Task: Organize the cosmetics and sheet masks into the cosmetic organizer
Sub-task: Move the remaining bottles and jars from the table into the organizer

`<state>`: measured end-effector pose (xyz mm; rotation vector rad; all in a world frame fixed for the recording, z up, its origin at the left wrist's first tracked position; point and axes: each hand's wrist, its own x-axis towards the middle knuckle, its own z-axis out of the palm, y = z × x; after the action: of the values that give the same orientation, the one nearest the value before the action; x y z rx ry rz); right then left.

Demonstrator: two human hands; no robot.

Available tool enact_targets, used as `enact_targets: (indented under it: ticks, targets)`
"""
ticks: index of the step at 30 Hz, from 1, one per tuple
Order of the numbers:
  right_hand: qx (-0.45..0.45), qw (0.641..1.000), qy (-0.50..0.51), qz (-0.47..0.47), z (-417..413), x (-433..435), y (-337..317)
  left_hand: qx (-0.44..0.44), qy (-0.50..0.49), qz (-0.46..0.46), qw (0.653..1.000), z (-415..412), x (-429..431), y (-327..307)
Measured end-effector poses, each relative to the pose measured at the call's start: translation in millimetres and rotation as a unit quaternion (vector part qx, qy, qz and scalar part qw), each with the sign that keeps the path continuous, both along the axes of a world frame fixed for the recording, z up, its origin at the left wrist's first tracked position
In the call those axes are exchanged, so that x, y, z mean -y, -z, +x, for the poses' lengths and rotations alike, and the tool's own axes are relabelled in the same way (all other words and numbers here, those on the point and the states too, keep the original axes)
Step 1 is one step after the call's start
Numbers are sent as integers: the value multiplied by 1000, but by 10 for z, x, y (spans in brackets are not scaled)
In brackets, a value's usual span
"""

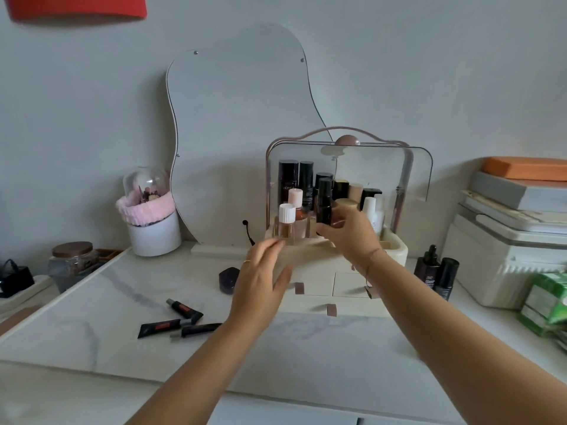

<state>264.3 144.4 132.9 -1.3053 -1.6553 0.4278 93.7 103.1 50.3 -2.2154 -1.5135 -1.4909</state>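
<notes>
Right hand [348, 231] grips upright black bottle [324, 201].

A cream cosmetic organizer [310, 256] with its clear lid [383, 167] raised is set at the back of the desk; upright bottles are packed into its top tray, and a black bottle [324, 204] is held above it. Three black tubes [181, 320] are laid flat at the left, two dark bottles [437, 273] are stood at the right, and green sheet masks [546, 302] are stacked at the far right.
</notes>
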Motion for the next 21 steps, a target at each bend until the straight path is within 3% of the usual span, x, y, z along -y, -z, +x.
enact_targets:
  ticks: [8, 17, 21]
  targets:
    - [162, 985, -14, -61, -137, -235, 20, -30, -29, 12, 999, -9, -43, 91]
    - [191, 974, -82, -87, -190, -221, -13, -22, -7, 15, 1000, -10, -55, 71]
    - [207, 973, -68, -77, -167, -171, -12, 56, 35, 12, 998, -98, -90, 68]
